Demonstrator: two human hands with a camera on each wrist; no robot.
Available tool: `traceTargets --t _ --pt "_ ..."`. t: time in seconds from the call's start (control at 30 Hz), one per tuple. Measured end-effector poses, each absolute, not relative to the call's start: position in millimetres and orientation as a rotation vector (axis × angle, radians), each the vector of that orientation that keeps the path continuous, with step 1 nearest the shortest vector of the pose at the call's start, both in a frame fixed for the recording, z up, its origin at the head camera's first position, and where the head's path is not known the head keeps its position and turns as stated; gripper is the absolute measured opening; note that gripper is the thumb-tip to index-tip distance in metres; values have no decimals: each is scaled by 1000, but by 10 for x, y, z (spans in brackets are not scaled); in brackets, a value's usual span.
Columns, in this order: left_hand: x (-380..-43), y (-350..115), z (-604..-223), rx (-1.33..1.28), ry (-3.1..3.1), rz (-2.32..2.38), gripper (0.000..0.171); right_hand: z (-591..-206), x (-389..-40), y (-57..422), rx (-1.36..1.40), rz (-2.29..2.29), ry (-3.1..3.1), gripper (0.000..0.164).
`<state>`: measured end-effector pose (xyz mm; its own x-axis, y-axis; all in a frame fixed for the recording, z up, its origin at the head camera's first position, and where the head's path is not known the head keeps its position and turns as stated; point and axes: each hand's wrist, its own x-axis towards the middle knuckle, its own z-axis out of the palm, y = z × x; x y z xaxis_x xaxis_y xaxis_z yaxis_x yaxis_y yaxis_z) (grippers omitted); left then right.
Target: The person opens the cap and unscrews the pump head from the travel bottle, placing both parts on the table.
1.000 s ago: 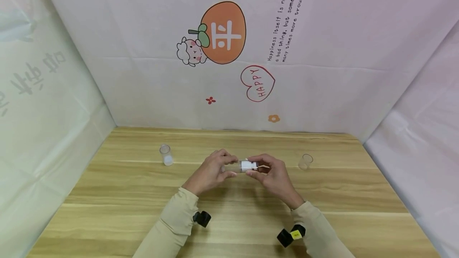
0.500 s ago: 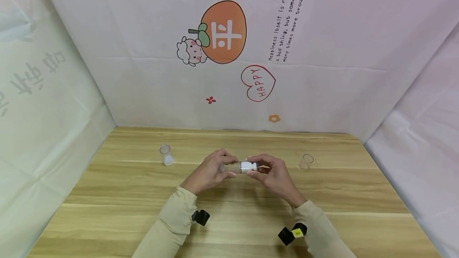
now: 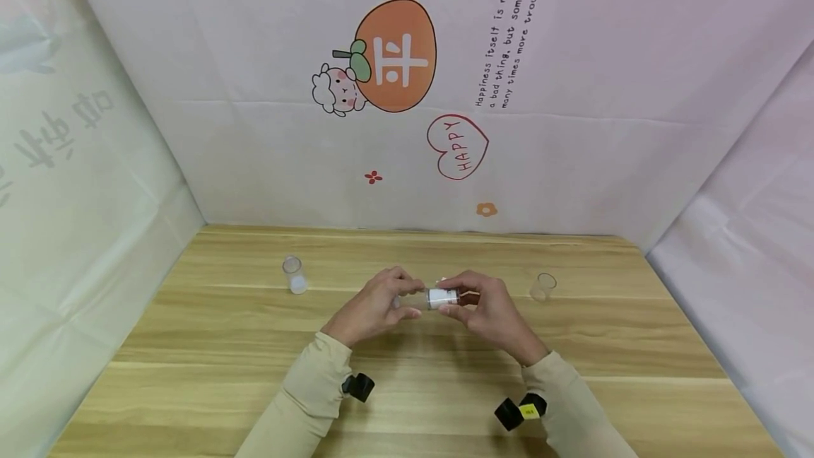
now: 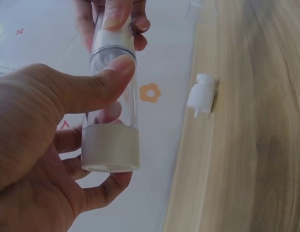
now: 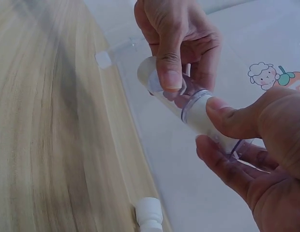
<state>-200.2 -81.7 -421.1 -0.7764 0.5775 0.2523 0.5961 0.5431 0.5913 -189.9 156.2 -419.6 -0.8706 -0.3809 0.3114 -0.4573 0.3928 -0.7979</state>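
A clear cylindrical bottle (image 3: 414, 300) with a white base (image 4: 110, 147) lies level between both hands, above the table. My left hand (image 3: 375, 304) grips its clear body and base end, thumb on the near side and fingers curled round below. The white section (image 3: 441, 298) at the opposite end is pinched between the thumb and fingers of my right hand (image 3: 492, 313). Small printing shows on that section in the head view, too small to read. A white pump head (image 4: 202, 95) lies on the table behind the hands, mostly hidden by the right hand in the head view.
At the left on the wooden table (image 3: 210, 373) is a clear container (image 3: 295, 276) with a white bottom part. A clear cap (image 3: 543, 288) sits at the right. Printed cloth walls (image 3: 286, 175) enclose the back and both sides.
The printing on the white section has shifted, so that end appears slightly turned. Both hands keep nearly the same place and grip; the other objects stay still.
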Motion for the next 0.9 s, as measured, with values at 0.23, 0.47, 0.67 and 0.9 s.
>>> traceTargets --t 0.23,0.47,0.67,0.9 --pt "-2024 -843 -4204 -1054 -2680 -1081 38 -4229 -1866 1534 831 1471 -2433 32" --pt "-2047 -887 -4180 -1089 -2643 -1197 38 -4294 -1881 1567 833 1611 -2351 32" --pt "-2043 -873 -4198 -1109 -2661 -1216 37 -4234 -1895 1590 812 1615 -2453 28" --pt "-2027 -846 -4203 -1072 -2677 -1190 37 -4197 -1901 1577 729 1576 -2548 27"
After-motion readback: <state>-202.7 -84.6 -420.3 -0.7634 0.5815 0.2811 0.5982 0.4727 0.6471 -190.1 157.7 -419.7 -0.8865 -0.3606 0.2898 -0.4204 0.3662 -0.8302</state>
